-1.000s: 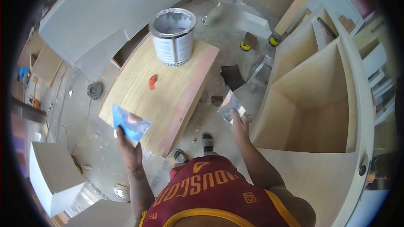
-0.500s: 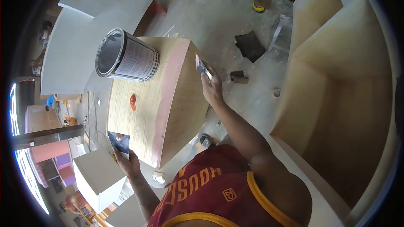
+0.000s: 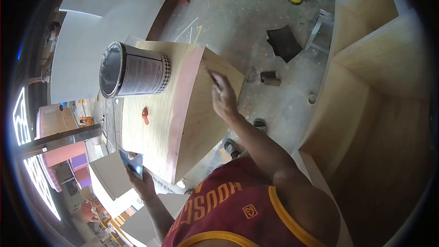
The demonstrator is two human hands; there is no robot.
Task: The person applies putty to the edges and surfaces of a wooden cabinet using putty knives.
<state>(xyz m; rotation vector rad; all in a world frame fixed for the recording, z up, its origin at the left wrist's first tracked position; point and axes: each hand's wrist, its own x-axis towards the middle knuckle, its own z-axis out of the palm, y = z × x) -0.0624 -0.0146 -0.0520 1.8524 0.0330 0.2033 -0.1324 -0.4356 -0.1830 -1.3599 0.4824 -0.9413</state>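
Because it bears the can, the wooden box (image 3: 157, 130) comes first: it stands before the person, stiff and probably heavy, best taken beneath its long edges rather than along the pinkish band. On its top, the can (image 3: 144, 72) looks rigid and, if well filled, weighty; two palms round its wall should hold it, clear of the smeared rim. Likely light and slick, the flat blade (image 3: 135, 161) is in the left hand (image 3: 142, 184), fingers closed on its lower edge just beside the box's near end. The right hand (image 3: 225, 100) is curled round a thin tool (image 3: 211, 74) by the box's far end, gripped sensibly at the back. Smallest is the reddish blob (image 3: 145, 115) on the top, perhaps soft — no place for fingers.

The can's depths are dim, its fill unknown. The thin tool shows nearly edge-on — whether it touches the box cannot be told.
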